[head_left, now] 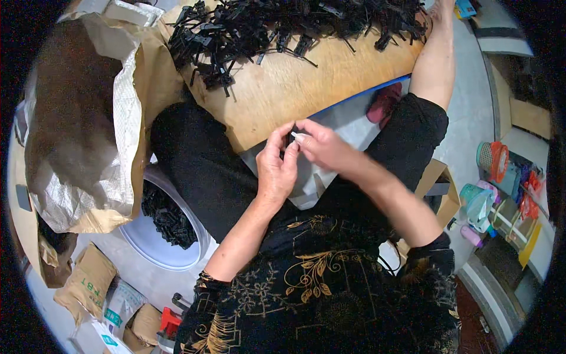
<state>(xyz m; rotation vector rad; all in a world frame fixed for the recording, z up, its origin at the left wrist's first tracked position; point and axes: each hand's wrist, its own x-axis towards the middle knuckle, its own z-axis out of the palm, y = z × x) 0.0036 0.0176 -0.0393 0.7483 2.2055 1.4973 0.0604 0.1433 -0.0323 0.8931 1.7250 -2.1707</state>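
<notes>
The near tabletop (283,88) leaves passage; heaped black parts (253,29) block beyond; a sack (127,112) stands left.

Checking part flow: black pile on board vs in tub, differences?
The board pile spreads wide on a wooden board; the tub pile, smaller in view, sits inside a white tub. The board pile shows thin prongs jutting out; the tub pile looks more compact. Both are jumbled and black.

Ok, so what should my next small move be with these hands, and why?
Probably steady the small black piece with your bare left hand while your bare right hand works at it: both hands' fingertips meet there, largely covering it, and the right forearm looks blurred.
</notes>
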